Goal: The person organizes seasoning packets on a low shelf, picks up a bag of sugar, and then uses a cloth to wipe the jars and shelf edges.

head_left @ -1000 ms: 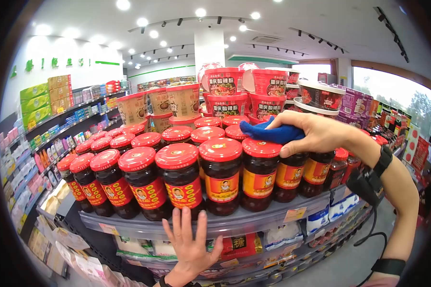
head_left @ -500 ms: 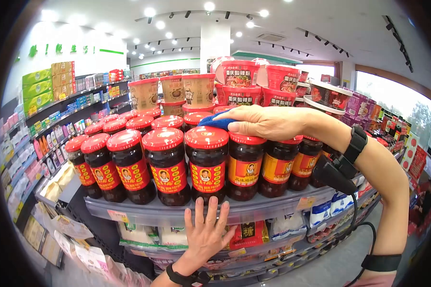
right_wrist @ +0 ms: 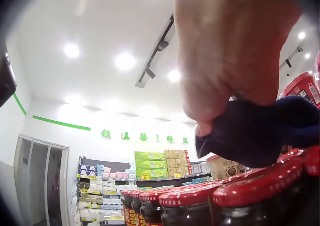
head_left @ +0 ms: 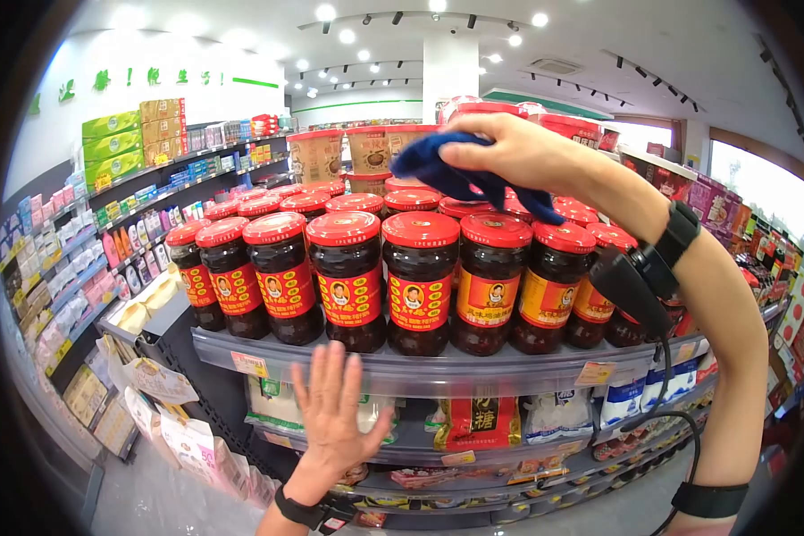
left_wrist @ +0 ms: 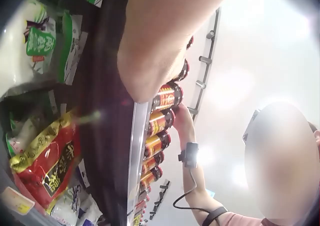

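My right hand (head_left: 527, 156) pinches a bunched dark blue cloth (head_left: 447, 170) above the red lids of the sauce jars. In the right wrist view the cloth (right_wrist: 260, 131) hangs from the fingers, over a jar lid (right_wrist: 260, 186). Dark jars with red and yellow labels (head_left: 420, 304) stand in rows on the upper shelf. My left hand (head_left: 335, 415), fingers spread and straight, is at the shelf's clear front edge (head_left: 473, 380), below the front jars. In the left wrist view the left hand (left_wrist: 152, 51) is beside that edge.
Noodle tubs (head_left: 317, 156) are stacked behind the jars. Lower shelves hold bagged goods, among them a red packet (head_left: 478, 420). Pale bags (head_left: 188, 451) stand at the lower left. A stocked wall shelf (head_left: 134, 223) runs along the left.
The right hand has lifted off the lids with the cloth, which now hangs looser. The view has shifted, and the left hand has moved left along the shelf edge.
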Demonstrator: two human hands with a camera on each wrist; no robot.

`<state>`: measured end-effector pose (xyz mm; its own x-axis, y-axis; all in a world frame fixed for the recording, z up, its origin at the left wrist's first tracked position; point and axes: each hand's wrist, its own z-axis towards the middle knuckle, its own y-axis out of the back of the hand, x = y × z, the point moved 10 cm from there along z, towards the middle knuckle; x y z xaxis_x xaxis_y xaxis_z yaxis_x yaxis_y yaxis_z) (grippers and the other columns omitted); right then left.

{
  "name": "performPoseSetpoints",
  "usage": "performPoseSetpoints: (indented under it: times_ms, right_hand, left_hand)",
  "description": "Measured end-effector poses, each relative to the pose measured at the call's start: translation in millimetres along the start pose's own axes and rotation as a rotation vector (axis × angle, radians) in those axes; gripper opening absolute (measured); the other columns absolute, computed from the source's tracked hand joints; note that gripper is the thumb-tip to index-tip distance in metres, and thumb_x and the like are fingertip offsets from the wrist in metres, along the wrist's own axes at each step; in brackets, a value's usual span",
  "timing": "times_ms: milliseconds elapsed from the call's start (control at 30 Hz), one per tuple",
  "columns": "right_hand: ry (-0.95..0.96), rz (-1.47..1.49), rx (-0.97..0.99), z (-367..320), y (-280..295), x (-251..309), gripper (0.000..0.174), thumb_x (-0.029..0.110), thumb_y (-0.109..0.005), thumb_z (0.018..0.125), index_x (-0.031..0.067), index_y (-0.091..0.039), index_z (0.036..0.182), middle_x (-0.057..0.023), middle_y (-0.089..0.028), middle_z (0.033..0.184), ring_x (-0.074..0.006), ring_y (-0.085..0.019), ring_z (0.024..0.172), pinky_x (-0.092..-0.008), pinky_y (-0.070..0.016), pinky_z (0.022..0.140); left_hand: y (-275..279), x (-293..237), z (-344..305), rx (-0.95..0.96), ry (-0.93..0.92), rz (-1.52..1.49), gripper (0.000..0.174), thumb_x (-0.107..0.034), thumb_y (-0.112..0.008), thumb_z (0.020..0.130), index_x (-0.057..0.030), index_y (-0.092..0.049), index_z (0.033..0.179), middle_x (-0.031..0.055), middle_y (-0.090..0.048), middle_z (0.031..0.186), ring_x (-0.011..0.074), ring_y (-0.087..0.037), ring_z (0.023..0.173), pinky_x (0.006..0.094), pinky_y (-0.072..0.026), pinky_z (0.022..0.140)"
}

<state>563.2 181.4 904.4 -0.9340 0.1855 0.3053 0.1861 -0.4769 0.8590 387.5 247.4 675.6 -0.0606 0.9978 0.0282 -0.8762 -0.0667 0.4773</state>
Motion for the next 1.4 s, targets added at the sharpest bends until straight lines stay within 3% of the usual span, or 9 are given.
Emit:
performPoseSetpoints:
  times_ms: [133,167,300,533,700,1000,1167,1267,1400]
  right_hand:
    - [0.084,-0.309,0.237,4,-44,24,0.069,0.057,-0.043,0.088,0.0153,-0.028,0.142,-0.0166,-0.039,0.138,-0.0269,-0.040,0.126,-0.0391,-0.0312,0.103]
    - [-0.142,-0.218,0.425,15,-71,4,0.065,0.051,-0.042,0.092,0.0154,-0.023,0.144,-0.0121,-0.029,0.145,-0.0244,-0.027,0.133,-0.0367,-0.0228,0.108]
    - [-0.063,-0.043,0.434,29,-78,-5,0.062,0.048,-0.048,0.089,0.0173,-0.033,0.140,-0.0166,-0.036,0.141,-0.0298,-0.034,0.130,-0.0379,-0.0268,0.106]
    - [-0.177,-0.094,0.119,44,-52,16,0.029,0.022,-0.065,0.083,0.0076,-0.064,0.108,-0.0028,-0.062,0.097,-0.0131,-0.056,0.091,-0.0282,-0.0421,0.085]
    - [-0.015,-0.234,0.310,78,-102,45,0.059,0.050,-0.038,0.093,0.0128,-0.034,0.139,-0.0115,-0.040,0.139,-0.0235,-0.036,0.128,-0.0337,-0.0278,0.105]
    - [-0.105,-0.296,0.200,89,-98,70,0.037,0.030,-0.059,0.085,0.0119,-0.059,0.117,-0.0101,-0.063,0.108,-0.0230,-0.058,0.101,-0.0325,-0.0433,0.090]
    - [-0.095,-0.158,0.063,125,-94,89,0.040,0.033,-0.053,0.089,0.0123,-0.055,0.123,-0.0114,-0.060,0.114,-0.0185,-0.055,0.106,-0.0318,-0.0407,0.093]
    - [-0.070,-0.372,0.366,134,-146,87,0.050,0.037,-0.043,0.095,0.0097,-0.039,0.136,-0.0144,-0.046,0.132,-0.0236,-0.042,0.122,-0.0335,-0.0306,0.103]
    - [-0.074,-0.455,0.270,140,-140,98,0.045,0.033,-0.058,0.085,0.0135,-0.052,0.125,-0.0145,-0.056,0.120,-0.0266,-0.052,0.112,-0.0360,-0.0404,0.096]
  left_hand:
    - [5,28,-1,0.037,0.088,0.035,0.086,-0.027,-0.069,0.067,-0.0022,-0.028,0.139,0.0246,-0.027,0.143,0.0417,-0.022,0.133,0.0583,-0.0107,0.106]
    - [5,34,-4,0.037,0.079,0.033,0.086,-0.027,-0.069,0.067,-0.0022,-0.028,0.139,0.0246,-0.027,0.143,0.0417,-0.022,0.133,0.0583,-0.0107,0.106]
    - [5,41,-10,0.085,-0.055,-0.007,0.081,-0.030,-0.070,0.068,-0.0028,-0.035,0.136,0.0245,-0.028,0.142,0.0406,-0.023,0.134,0.0579,-0.0109,0.106]
    - [26,90,-17,0.046,0.047,-0.058,0.080,-0.026,-0.071,0.065,-0.0029,-0.038,0.135,0.0266,-0.026,0.142,0.0453,-0.021,0.132,0.0609,-0.0092,0.105]
    - [16,92,-23,0.033,-0.030,0.019,0.082,-0.034,-0.070,0.065,-0.0053,-0.038,0.135,0.0251,-0.028,0.142,0.0440,-0.021,0.133,0.0605,-0.0087,0.105]
    - [18,97,-25,0.053,-0.033,-0.052,0.080,-0.035,-0.069,0.067,-0.0102,-0.039,0.136,0.0211,-0.031,0.141,0.0398,-0.024,0.133,0.0596,-0.0074,0.105]
    - [19,98,-25,0.048,-0.024,-0.084,0.079,-0.035,-0.069,0.067,-0.0110,-0.039,0.137,0.0201,-0.031,0.142,0.0384,-0.023,0.134,0.0593,-0.0077,0.105]
    - [19,99,-26,0.052,-0.019,-0.093,0.078,-0.034,-0.069,0.068,-0.0116,-0.040,0.137,0.0194,-0.031,0.142,0.0376,-0.023,0.134,0.0588,-0.0075,0.106]
    - [20,102,-27,0.064,-0.016,-0.115,0.077,-0.033,-0.068,0.069,-0.0128,-0.040,0.137,0.0170,-0.030,0.143,0.0350,-0.023,0.135,0.0570,-0.0071,0.106]
